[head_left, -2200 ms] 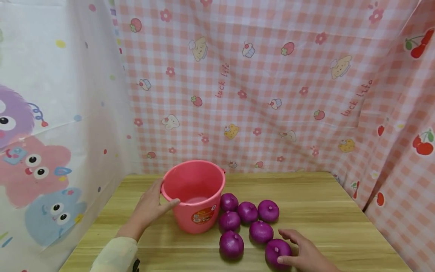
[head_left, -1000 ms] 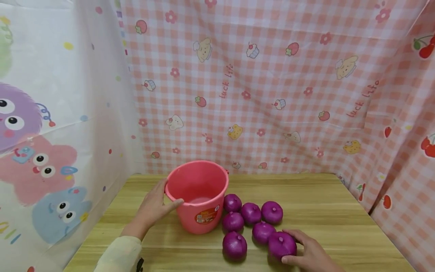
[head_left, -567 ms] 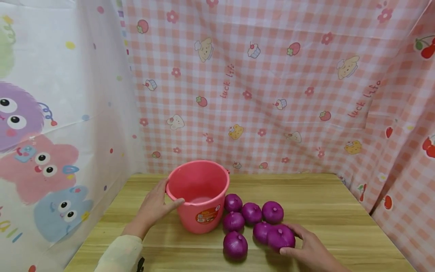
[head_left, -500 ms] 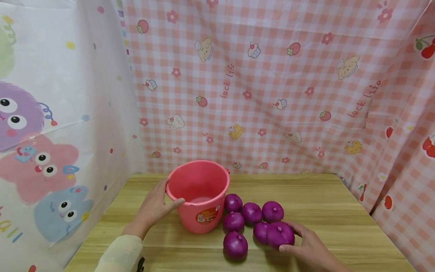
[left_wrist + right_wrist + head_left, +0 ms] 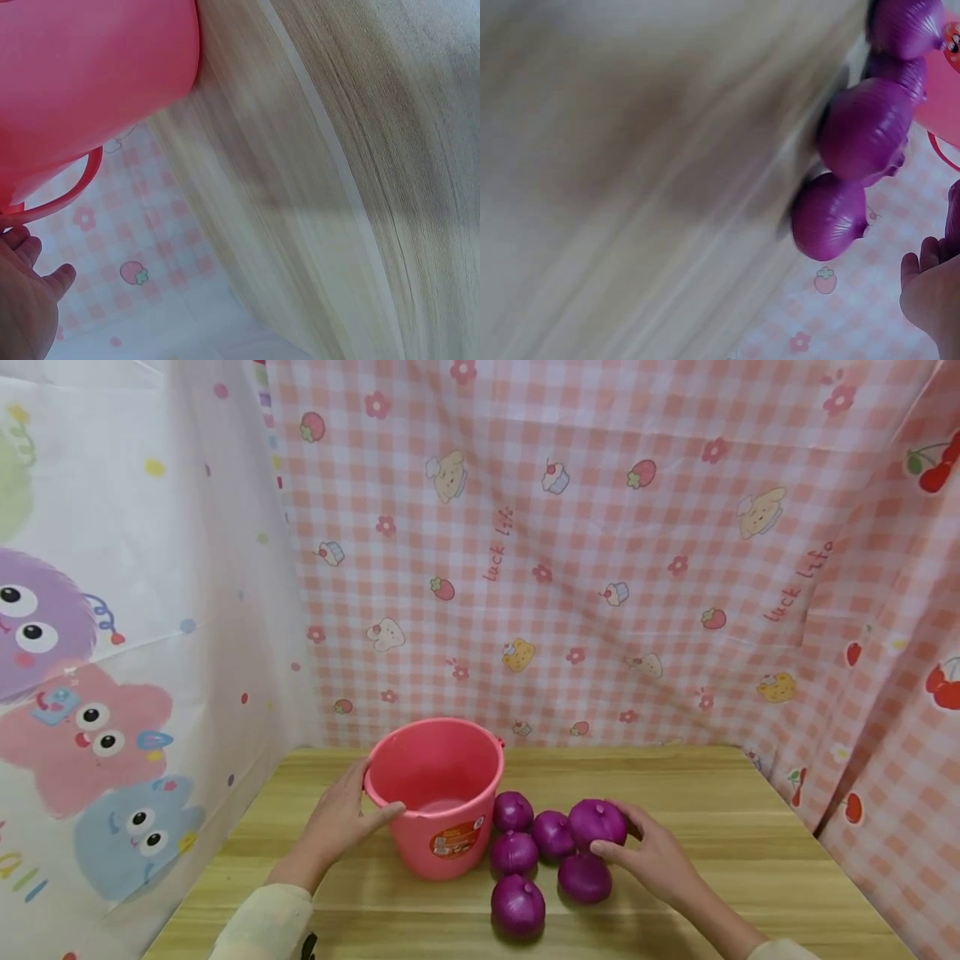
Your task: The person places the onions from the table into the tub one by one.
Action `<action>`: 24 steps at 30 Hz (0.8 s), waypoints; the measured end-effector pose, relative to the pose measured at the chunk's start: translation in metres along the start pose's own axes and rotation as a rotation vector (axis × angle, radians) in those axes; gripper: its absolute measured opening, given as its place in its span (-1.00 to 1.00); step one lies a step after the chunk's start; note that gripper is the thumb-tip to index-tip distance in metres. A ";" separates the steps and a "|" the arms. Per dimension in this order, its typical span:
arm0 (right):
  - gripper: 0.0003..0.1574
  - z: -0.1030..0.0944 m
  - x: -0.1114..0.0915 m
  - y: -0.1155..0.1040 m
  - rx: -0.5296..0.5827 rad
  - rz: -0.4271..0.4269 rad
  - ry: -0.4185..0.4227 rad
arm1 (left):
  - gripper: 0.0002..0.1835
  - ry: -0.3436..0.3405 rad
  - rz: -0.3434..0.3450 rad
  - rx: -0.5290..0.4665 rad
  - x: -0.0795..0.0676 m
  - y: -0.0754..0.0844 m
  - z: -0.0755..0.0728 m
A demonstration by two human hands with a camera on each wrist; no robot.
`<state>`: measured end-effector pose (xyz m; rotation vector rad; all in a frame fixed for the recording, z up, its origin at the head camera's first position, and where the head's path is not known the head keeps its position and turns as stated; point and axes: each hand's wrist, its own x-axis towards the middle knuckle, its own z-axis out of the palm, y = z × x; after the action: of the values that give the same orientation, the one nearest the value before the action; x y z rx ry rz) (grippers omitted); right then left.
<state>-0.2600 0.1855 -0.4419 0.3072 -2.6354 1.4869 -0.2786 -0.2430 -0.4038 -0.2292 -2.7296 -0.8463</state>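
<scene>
Lifting hand: the right hand (image 5: 648,856) grips one onion, thumb on the near side, fingers round the far side.
Held onion: this onion (image 5: 596,821) is at about 3 o'clock from the bucket, apart from it; plump, deep purple and glossy, with a little stub on top. Whether it touches its neighbours, I can't tell.
Bucket hand: the left hand (image 5: 339,818) holds the bucket (image 5: 414,847) at 8 to 9 o'clock, thumb over the rim, fingers at the outer side near the looped handle (image 5: 66,200).
Bucket: pink, upright on the tabletop (image 5: 675,777), mouth upward, with a red label (image 5: 452,840) at about 5 o'clock; no onion shows in the part of its inside I can see.
Other onions: smooth purple ones (image 5: 517,906) on the tabletop between 3 and 5 o'clock from the bucket; five show from above, and the held one may hide another.
Step in hand: I'd judge it the pick-up, with the bucket being steadied.
Next move: it seems to call for a firm grip and a lift clear of the neighbours; a path toward 9 o'clock would need height above the rim.
</scene>
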 end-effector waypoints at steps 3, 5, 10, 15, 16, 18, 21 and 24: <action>-0.09 0.006 0.011 -0.005 0.022 0.020 0.012 | 0.09 0.000 0.002 0.007 0.000 -0.002 0.001; -0.08 0.009 0.017 -0.009 0.042 0.027 0.021 | 0.09 -0.001 0.003 0.011 0.000 -0.003 0.001; -0.10 0.018 0.031 -0.020 0.128 0.006 0.038 | 0.09 -0.002 0.002 0.010 -0.001 -0.005 0.001; -0.13 0.026 0.043 -0.032 0.148 -0.005 0.060 | 0.08 0.004 0.011 0.005 -0.002 -0.003 0.001; -0.13 0.028 0.046 -0.035 0.145 -0.007 0.062 | 0.08 0.006 0.012 0.003 -0.001 -0.003 0.001; -0.13 0.031 0.051 -0.040 0.142 0.000 0.065 | 0.07 0.008 0.016 0.000 -0.001 -0.002 0.001; -0.11 0.036 0.057 -0.049 0.147 -0.007 0.068 | 0.08 0.009 0.015 -0.004 -0.001 -0.001 0.001; -0.12 0.043 0.063 -0.059 0.178 -0.006 0.077 | 0.08 0.009 0.011 -0.004 -0.001 -0.001 0.001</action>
<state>-0.3073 0.1112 -0.4030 0.2659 -2.4463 1.6997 -0.2780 -0.2437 -0.4052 -0.2404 -2.7156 -0.8477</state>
